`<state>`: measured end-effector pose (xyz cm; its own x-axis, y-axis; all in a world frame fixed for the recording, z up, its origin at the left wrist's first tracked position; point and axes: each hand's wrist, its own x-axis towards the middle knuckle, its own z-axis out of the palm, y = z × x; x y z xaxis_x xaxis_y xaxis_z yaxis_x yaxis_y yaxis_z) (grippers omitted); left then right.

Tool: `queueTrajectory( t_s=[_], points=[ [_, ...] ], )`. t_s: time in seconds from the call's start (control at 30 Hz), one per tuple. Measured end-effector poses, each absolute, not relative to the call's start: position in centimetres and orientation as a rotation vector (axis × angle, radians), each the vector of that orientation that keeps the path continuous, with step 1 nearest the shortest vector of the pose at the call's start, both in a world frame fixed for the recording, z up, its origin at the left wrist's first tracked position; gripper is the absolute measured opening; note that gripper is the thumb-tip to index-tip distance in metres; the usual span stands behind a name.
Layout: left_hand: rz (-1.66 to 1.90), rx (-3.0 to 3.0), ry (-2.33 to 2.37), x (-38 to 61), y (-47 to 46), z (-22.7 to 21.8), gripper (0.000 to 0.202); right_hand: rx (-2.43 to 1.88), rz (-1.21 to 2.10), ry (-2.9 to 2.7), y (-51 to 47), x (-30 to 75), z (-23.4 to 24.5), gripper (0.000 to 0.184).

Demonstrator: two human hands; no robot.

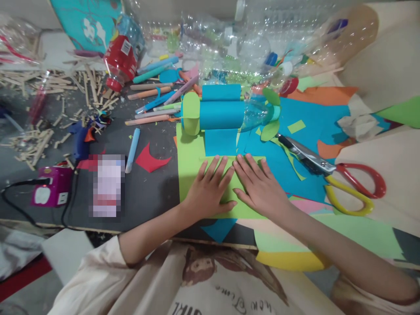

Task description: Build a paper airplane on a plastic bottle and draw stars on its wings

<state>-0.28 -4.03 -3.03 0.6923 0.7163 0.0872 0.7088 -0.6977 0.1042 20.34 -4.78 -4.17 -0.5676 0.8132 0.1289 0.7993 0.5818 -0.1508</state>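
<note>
Both hands lie flat, side by side, on a sheet of light green paper [190, 175] near the table's front edge. My left hand [209, 188] has its fingers stretched forward and apart, holding nothing. Close beside it, my right hand [259, 183] is spread the same way on the paper. Just beyond the fingertips lies a clear plastic bottle [257, 114] on its side, wrapped in blue paper [221, 114] with flat blue flaps on both sides. Rounded green paper pieces [191, 113] sit at its base, and more are around its neck.
Scissors [305, 155] with red and yellow handles lie on blue sheets at right. Felt pens [154, 105], a blue glue gun [80, 142], a purple box [54, 186], a blurred-out phone-like object [107, 186] and wooden sticks [33, 83] spread leftward. Clear bottles [216, 43] crowd the back.
</note>
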Motion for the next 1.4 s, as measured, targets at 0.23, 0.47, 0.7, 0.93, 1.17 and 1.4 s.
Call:
queueTrajectory(
  t_s=[0.23,0.47,0.7,0.93,1.17,1.4],
  points=[
    [0.182,2.849,1.199,-0.3,-4.0,-3.3,0.087,-1.355,0.148,-2.606,-4.8,20.3,-4.3,0.075],
    [0.163,2.857,1.197,-0.2,-4.0,-3.3,0.079,-1.361,0.159,-2.630,-4.8,20.4,-4.3,0.076],
    [0.162,2.861,1.194,-0.2,-4.1,-3.3,0.077,-1.365,0.186,-2.646,-4.7,20.4,-4.2,0.075],
    [0.182,2.908,1.204,-0.2,-4.1,-3.3,0.075,-1.340,0.221,-2.620,-4.7,20.5,-4.5,0.078],
    [0.180,2.848,1.189,-0.2,-4.1,-3.6,0.076,-1.337,0.215,-2.617,-4.6,20.5,-4.5,0.079],
    [0.200,2.891,1.215,0.0,-4.2,-3.7,0.072,-1.373,0.159,-2.624,-4.6,19.7,-3.0,0.080]
  ],
)
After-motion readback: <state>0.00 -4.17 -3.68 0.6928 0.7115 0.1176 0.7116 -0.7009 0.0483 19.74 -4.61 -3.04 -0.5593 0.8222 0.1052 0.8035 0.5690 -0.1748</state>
